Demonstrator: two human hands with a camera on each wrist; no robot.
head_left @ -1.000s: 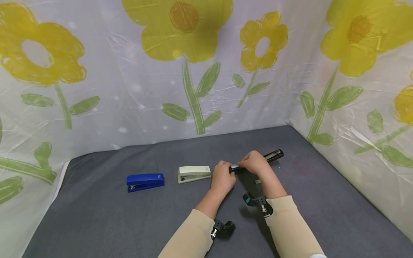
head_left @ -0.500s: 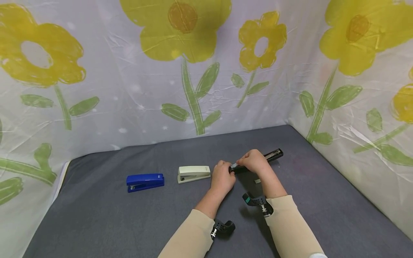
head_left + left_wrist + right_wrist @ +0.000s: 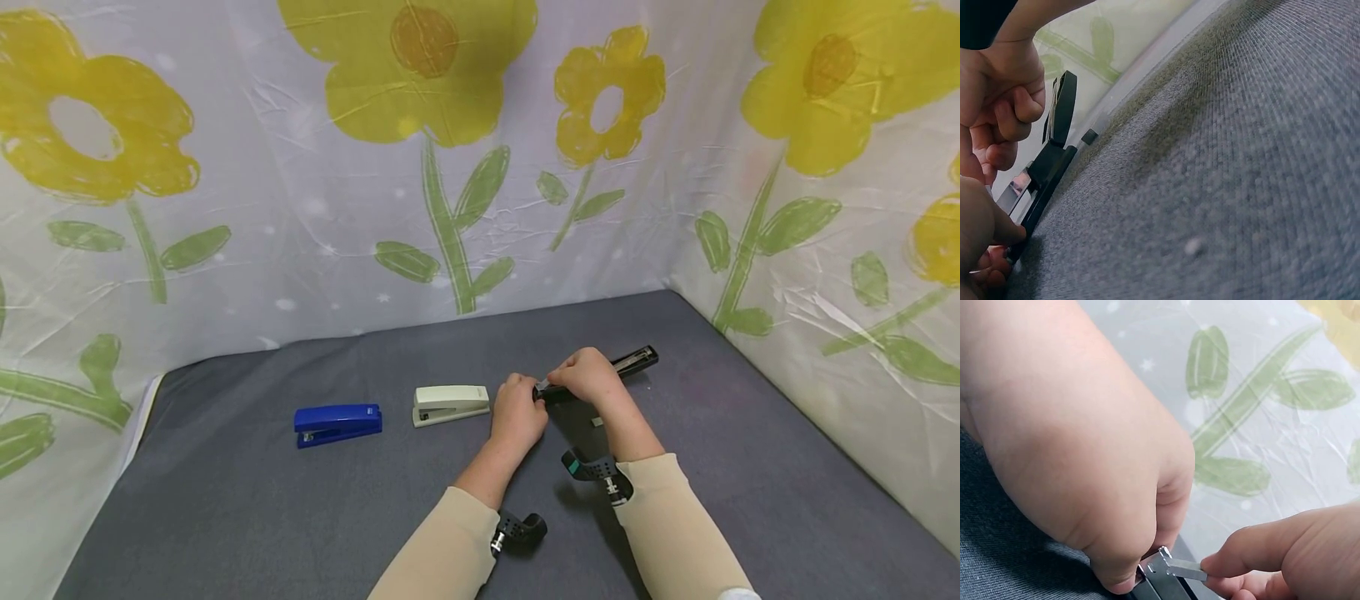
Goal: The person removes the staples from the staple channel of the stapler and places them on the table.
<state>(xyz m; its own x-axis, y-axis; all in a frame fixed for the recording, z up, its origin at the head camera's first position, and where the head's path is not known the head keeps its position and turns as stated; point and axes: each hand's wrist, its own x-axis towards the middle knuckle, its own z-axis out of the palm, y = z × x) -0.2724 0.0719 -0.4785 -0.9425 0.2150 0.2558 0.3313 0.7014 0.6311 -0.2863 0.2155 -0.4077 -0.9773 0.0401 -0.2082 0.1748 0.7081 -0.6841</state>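
A black stapler (image 3: 636, 361) lies unfolded on the grey cloth, its top swung back to the right. My left hand (image 3: 519, 412) grips the stapler's near-left end, thumb and fingers on either side of the base in the left wrist view. Between thumb and finger, my right hand (image 3: 591, 379) pinches a small silver strip of staples (image 3: 1188, 570). In the right wrist view that strip's other end meets the metal channel (image 3: 1161, 578) of the stapler. My right fingers partly hide the stapler's middle in the head view.
Left of my hands stand a white stapler (image 3: 451, 405) and a blue stapler (image 3: 337, 424). A small grey piece (image 3: 597, 422), perhaps more staples, lies on the cloth near my right wrist. A flower-printed curtain (image 3: 345, 250) closes off the back and right side.
My right hand has shifted slightly left along the stapler, and the silver strip has tilted at its left end. My left hand keeps its grip in place.
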